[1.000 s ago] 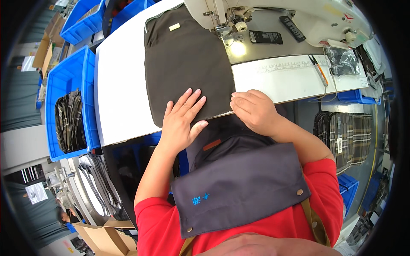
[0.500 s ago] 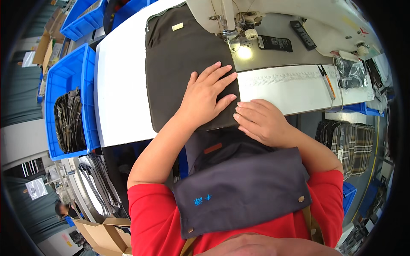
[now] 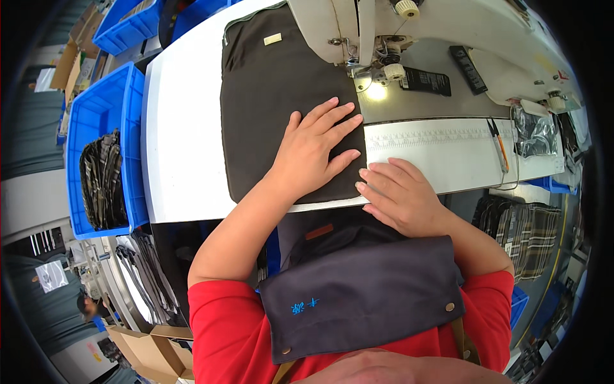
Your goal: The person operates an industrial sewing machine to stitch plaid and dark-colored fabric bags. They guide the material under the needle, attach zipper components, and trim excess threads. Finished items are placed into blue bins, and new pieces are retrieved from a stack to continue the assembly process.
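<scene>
A dark brown fabric panel point(image 3: 256, 121) lies flat on the white sewing table, its right edge running up to the presser foot of the sewing machine point(image 3: 362, 77). My left hand point(image 3: 310, 150) rests palm down on the panel with its fingers spread. At the panel's near right edge is my right hand point(image 3: 403, 195), fingers stretched out and tips at the fabric; its thumb is not clearly visible. A small pale tag point(image 3: 272, 39) sits on the panel's far part. The machine's lamp lights the plate beside the foot.
Thread snips with an orange part point(image 3: 498, 146) lie on the ruler-marked table point(image 3: 435, 144) at right. Two black tags, one a label point(image 3: 426, 82), rest by the machine. A blue bin point(image 3: 132, 147) holding folded camouflage cloth stands left. Plaid cloth pieces point(image 3: 534, 240) are stacked lower right.
The fabric panel has slid slightly away from me past the presser foot, baring a strip of white table at its near edge. Both hands have stayed at the fabric. The whole view has shifted a little.
</scene>
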`<state>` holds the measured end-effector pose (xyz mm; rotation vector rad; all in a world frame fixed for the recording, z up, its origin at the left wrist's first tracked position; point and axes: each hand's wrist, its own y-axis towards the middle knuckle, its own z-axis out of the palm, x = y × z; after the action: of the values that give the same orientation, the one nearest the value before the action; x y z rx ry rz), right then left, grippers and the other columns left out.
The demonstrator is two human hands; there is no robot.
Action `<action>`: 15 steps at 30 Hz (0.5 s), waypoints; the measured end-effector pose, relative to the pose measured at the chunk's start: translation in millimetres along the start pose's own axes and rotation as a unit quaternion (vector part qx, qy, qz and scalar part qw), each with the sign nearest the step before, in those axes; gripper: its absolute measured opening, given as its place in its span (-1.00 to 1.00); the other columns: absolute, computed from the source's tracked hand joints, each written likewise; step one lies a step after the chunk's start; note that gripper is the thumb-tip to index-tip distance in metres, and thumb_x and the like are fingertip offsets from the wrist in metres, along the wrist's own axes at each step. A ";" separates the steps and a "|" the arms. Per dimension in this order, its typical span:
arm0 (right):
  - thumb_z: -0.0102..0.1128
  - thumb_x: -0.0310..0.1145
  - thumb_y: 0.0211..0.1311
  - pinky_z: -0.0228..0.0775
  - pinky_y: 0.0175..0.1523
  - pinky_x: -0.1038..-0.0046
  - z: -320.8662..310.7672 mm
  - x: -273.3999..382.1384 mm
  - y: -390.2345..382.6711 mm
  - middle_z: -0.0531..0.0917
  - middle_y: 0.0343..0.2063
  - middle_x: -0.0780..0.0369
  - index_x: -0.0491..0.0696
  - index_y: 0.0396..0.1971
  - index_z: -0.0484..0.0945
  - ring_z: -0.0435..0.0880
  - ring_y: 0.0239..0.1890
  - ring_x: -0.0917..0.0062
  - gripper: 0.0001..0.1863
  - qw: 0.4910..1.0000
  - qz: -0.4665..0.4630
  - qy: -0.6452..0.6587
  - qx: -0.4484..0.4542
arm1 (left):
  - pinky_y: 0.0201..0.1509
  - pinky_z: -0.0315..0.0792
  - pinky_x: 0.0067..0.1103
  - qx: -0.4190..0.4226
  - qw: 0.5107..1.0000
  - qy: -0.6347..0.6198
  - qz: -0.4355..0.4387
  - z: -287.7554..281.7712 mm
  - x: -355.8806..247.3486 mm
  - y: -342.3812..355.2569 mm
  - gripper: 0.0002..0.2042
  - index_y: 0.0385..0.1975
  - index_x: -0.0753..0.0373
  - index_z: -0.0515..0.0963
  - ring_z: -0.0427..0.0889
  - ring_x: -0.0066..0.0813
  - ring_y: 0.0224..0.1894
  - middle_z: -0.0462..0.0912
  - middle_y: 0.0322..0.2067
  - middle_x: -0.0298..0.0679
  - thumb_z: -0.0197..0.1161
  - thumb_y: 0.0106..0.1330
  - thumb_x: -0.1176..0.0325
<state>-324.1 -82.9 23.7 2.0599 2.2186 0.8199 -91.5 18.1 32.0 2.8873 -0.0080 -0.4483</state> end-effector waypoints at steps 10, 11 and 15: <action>0.46 -0.21 0.15 0.37 0.32 0.17 -12.3 -14.3 20.8 0.62 0.12 0.13 -0.15 0.01 0.64 0.54 0.15 0.27 -0.52 1.000 0.018 -0.005 0.009 | 0.25 0.34 -0.25 -0.030 0.999 -0.021 0.008 4.1 23.1 21.7 -0.47 0.30 0.03 0.56 0.38 -0.19 0.45 0.49 0.36 -0.28 0.40 0.32 0.11; 0.47 -0.21 0.13 0.38 0.31 0.17 -13.3 -15.8 23.4 0.62 0.11 0.13 -0.15 0.01 0.64 0.54 0.15 0.26 -0.52 1.000 0.018 -0.009 0.006 | 0.26 0.34 -0.24 -0.034 0.999 -0.022 0.007 5.0 25.6 24.0 -0.47 0.30 0.04 0.57 0.39 -0.18 0.44 0.50 0.35 -0.27 0.40 0.32 0.11; 0.50 -0.22 0.07 0.39 0.28 0.18 -14.9 -23.5 30.8 0.62 0.10 0.14 -0.15 -0.01 0.64 0.53 0.14 0.26 -0.50 0.999 0.020 -0.026 0.002 | 0.29 0.34 -0.22 -0.042 0.999 -0.030 0.004 4.3 32.7 33.3 -0.48 0.28 0.07 0.57 0.38 -0.15 0.45 0.52 0.33 -0.22 0.40 0.33 0.10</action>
<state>-297.5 -110.2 40.1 2.1092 2.1621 0.7554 -60.8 -16.6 25.5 2.7898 -0.0088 -0.5209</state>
